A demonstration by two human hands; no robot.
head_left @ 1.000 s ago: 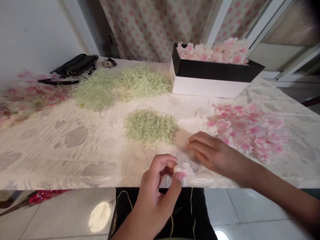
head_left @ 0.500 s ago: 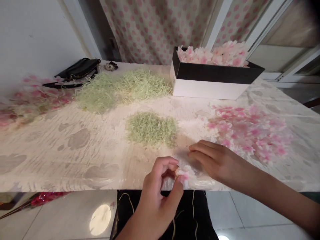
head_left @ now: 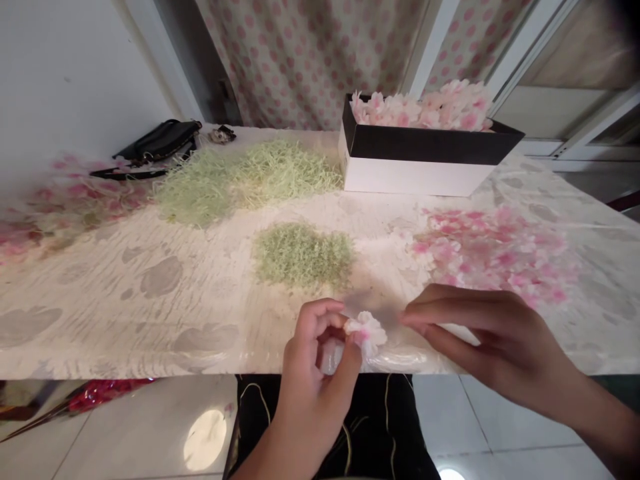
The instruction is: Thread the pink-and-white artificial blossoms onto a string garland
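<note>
No legible text, label, brand, number or sign in this view. Blossom (head_left: 366, 331) in the left hand (head_left: 315, 373): no lettering visible. Box (head_left: 419, 177), beyond the grip and to its right: black and white bands, no print visible. Black bag (head_left: 160, 141), far beyond the grip and to its left: any marking too small to tell. Red shiny wrapper (head_left: 107, 393), on the floor below and left of the grip: any marking too blurred to tell.
</note>
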